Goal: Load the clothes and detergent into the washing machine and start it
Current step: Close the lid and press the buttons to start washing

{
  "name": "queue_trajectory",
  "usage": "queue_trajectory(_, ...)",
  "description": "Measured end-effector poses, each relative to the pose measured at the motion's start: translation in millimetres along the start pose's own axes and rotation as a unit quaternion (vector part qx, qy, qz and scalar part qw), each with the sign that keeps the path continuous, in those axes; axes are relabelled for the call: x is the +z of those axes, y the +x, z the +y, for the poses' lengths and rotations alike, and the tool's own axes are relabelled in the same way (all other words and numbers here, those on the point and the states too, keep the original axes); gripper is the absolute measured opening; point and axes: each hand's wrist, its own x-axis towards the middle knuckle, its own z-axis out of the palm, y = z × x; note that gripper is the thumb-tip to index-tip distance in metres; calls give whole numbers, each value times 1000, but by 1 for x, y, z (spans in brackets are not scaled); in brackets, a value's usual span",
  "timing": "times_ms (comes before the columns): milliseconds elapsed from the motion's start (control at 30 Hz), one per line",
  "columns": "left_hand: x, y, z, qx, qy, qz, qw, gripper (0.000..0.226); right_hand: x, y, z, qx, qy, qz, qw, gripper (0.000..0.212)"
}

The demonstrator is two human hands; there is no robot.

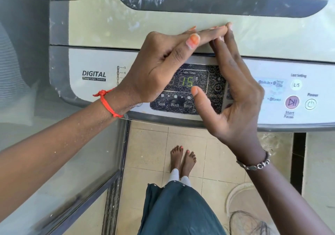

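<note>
A top-loading washing machine (94,35) fills the upper part of the head view, its cream lid shut. On its control panel (188,89) a green display reads 15 above the Soak, Wash and Rinse labels. My left hand (159,66) and my right hand (233,93) hover over the panel with straight fingers, fingertips meeting above the display like a shade. Neither hand holds anything. A pink Start/Pause button (292,102) and a Power button (310,104) sit at the panel's right, apart from both hands. No clothes or detergent are visible.
A glass-fronted metal frame (116,162) stands at the left, close to the machine. Below lie beige floor tiles (150,149) with my bare feet (183,159). A round pale basin (243,198) sits on the floor at the lower right.
</note>
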Motion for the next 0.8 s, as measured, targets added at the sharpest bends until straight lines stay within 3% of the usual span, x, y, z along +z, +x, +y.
queue_trajectory(333,1,-3,4,3,-1,-50,999,58,-2,0,-5,-22,19,-20,999,73)
queue_trajectory(600,0,-6,5,28,92,-23,995,75,-30,-3,3,2,98,-45,994,72)
queue_trajectory(800,3,-5,2,33,147,-3,989,76,-102,-22,39,59,-53,-20,997,91)
